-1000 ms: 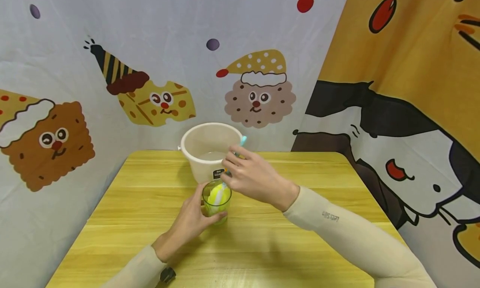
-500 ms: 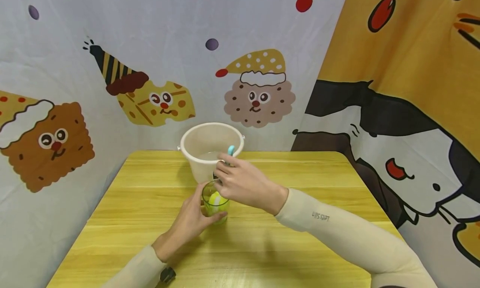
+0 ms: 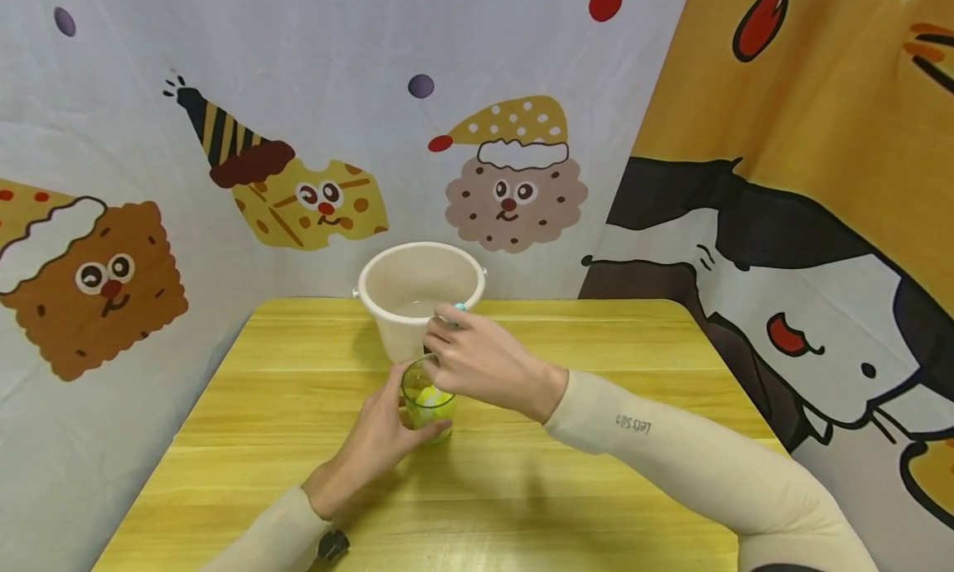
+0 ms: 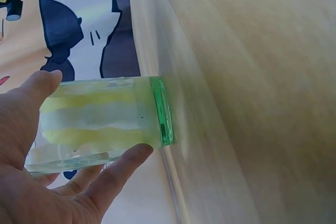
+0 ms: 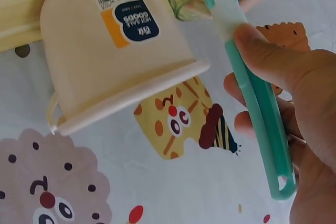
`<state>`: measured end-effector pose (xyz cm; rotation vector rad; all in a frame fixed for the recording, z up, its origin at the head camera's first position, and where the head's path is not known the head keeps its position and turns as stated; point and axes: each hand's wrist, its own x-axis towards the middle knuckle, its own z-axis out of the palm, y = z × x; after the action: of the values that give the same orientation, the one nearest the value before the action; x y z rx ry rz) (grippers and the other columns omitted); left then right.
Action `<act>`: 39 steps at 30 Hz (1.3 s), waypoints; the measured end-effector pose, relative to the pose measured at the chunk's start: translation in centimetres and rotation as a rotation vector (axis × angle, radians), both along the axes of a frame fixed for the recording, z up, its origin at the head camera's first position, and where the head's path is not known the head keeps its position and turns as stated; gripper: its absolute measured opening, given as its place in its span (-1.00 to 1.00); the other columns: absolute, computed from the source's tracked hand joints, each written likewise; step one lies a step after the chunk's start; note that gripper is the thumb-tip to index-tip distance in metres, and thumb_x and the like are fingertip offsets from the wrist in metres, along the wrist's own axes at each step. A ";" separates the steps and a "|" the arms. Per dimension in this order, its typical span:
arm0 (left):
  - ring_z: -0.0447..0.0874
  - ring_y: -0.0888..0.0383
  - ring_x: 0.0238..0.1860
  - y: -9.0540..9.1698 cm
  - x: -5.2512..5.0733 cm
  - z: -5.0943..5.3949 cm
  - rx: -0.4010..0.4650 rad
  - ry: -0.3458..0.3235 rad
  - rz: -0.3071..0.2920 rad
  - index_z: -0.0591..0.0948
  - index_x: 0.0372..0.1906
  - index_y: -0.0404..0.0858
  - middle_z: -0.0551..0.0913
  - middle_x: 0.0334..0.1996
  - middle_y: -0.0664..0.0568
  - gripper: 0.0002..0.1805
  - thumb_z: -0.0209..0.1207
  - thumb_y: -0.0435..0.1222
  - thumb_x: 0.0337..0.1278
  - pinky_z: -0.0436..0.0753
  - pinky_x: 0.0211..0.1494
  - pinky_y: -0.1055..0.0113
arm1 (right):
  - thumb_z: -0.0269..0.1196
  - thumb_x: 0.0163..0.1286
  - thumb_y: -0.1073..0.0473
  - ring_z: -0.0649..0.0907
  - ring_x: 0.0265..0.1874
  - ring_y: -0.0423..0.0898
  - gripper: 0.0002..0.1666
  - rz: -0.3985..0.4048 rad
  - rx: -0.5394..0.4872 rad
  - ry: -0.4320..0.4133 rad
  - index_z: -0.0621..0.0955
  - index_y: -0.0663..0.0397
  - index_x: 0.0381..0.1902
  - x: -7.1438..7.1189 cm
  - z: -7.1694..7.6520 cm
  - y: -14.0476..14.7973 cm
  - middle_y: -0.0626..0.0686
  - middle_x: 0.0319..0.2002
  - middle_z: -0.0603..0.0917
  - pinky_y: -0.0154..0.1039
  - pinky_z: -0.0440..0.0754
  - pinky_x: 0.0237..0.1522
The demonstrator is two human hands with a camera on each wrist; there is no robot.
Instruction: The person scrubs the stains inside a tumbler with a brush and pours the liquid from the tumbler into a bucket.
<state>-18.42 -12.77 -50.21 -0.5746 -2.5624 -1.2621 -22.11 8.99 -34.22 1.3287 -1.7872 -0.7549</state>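
A clear green-tinted glass [image 3: 431, 415] stands on the table, gripped around its side by the left hand [image 3: 376, 435]. In the left wrist view, thumb and fingers of the left hand [image 4: 63, 177] wrap the glass [image 4: 100, 119], and a yellow-and-white striped sponge head [image 4: 89, 118] fills it. Above the rim, the right hand [image 3: 492, 361] holds a brush by its handle. The right wrist view shows that teal-and-white handle [image 5: 257, 108] pinched by the right hand [image 5: 310, 98], its white neck entering the glass mouth [image 5: 184, 9].
Just behind the glass is a cream bucket [image 3: 395, 332] with a dark and orange label, at the back of the wooden table [image 3: 559, 489]. A cartoon-printed cloth [image 3: 335, 50] hangs behind. Something dark [image 3: 333, 545] is beside the left sleeve.
The right hand has moved left and slightly down, and the brush handle's end has dropped lower with it. The sponge head sits deeper in the glass. The left hand keeps its grip in place.
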 end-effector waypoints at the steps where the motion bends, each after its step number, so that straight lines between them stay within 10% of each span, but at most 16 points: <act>1: 0.89 -0.11 0.32 0.0 0.0 0.0 0.000 -0.002 0.005 0.29 0.76 -0.07 0.79 0.43 -0.16 0.16 0.78 -0.16 0.20 0.95 0.17 0.10 | 0.52 0.59 0.10 0.78 0.12 -0.08 -0.85 -0.001 -0.004 0.000 0.85 -0.39 -0.19 0.0 0.2 0.0 -0.16 -0.08 0.90 -0.12 0.51 0.55; 16: 0.88 -0.18 0.36 0.2 0.1 0.2 -0.001 -0.054 0.032 0.30 0.76 -0.07 0.79 0.42 -0.18 0.18 0.80 -0.14 0.16 0.94 0.31 -0.14 | 0.45 0.64 -0.08 0.63 0.00 -0.08 -0.88 -0.024 -0.016 -0.130 0.91 -0.42 -0.12 -1.0 0.5 -0.1 -0.17 -0.09 0.90 -0.06 0.53 0.21; 39: 0.91 -0.21 0.30 0.3 -0.5 0.8 -0.008 -0.052 0.027 0.33 0.76 -0.07 0.79 0.45 -0.20 0.20 0.81 -0.02 0.12 0.96 0.25 -0.18 | 0.47 0.62 -0.13 0.69 0.02 -0.12 -0.90 0.030 0.066 -0.073 0.87 -0.45 0.00 -1.4 0.2 -0.2 -0.22 -0.16 0.96 0.00 0.55 0.21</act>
<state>-18.90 -12.49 -49.42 -0.5136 -2.6094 -1.2741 -23.49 8.74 -34.07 1.4399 -1.8086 -0.7642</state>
